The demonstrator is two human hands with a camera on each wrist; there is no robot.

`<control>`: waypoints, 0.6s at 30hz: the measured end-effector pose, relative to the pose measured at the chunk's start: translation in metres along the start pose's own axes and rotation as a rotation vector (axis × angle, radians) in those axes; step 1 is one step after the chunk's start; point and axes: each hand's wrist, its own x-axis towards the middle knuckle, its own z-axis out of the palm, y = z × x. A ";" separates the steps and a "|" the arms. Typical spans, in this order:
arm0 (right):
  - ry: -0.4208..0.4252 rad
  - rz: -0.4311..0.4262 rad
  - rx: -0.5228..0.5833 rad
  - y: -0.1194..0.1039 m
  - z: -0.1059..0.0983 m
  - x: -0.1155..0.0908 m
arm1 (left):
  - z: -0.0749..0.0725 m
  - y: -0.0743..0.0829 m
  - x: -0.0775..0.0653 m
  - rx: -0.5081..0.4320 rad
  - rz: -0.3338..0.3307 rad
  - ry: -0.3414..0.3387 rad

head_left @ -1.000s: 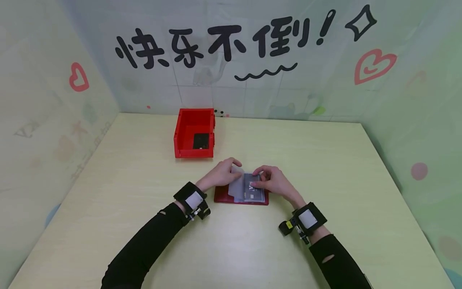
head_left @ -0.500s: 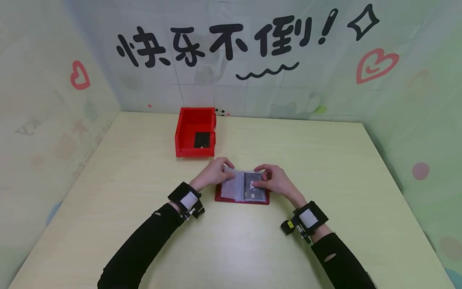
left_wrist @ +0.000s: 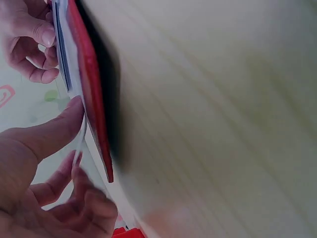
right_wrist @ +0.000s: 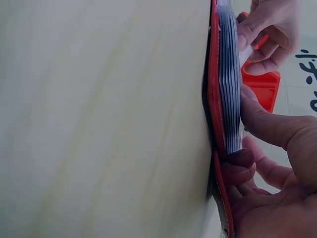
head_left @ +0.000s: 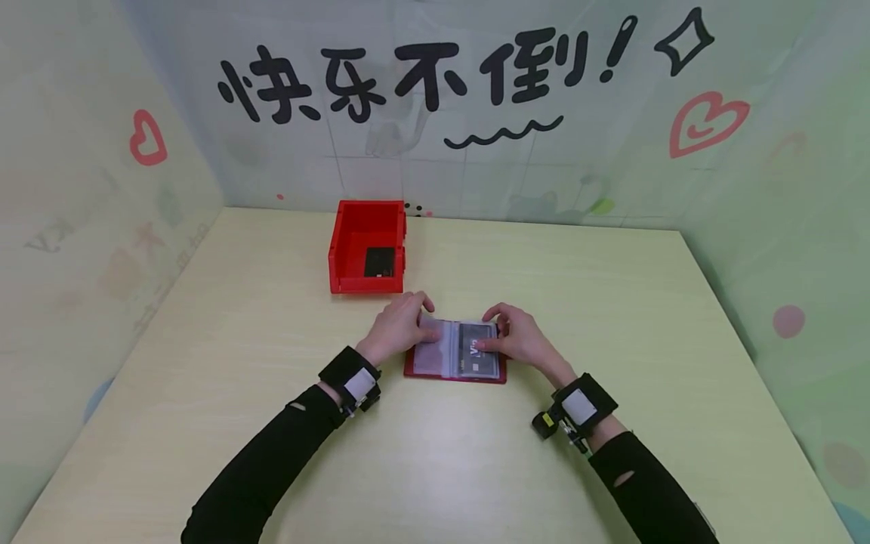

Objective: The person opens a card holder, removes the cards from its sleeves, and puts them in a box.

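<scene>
A red card holder (head_left: 410, 364) lies spread open on the table below the red bin, in the middle of the head view. On its left side, my left hand (head_left: 396, 330) pinches a clear plastic page (head_left: 430, 359) between thumb and finger; the thin bent page shows in the left wrist view. A dark grey card (head_left: 479, 361) with white lettering sits in the sleeve on the right half. My right hand (head_left: 519, 338) grips that half, thumb on top and fingers curled at the outer edge. The right wrist view shows the thick stack of sleeves (right_wrist: 229, 94) edge-on.
A red bin (head_left: 367, 286) stands behind the card holder, slightly left, with a flat black item (head_left: 379, 262) inside. The pale wooden table (head_left: 435, 468) meets a printed backdrop (head_left: 489, 181) at the back and on both sides.
My left hand has moved left with the clear page, laying it over toward the left cover. The grey card shows more fully. My right hand has stayed nearly still.
</scene>
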 end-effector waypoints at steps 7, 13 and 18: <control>-0.024 0.013 0.013 0.000 -0.003 0.002 | 0.005 0.009 -0.001 0.041 0.118 0.005; -0.047 0.024 0.029 -0.001 -0.005 0.003 | 0.014 0.015 0.003 -0.107 0.149 -0.058; -0.081 0.054 0.017 -0.002 -0.007 0.005 | 0.018 0.018 0.008 -0.144 0.123 -0.069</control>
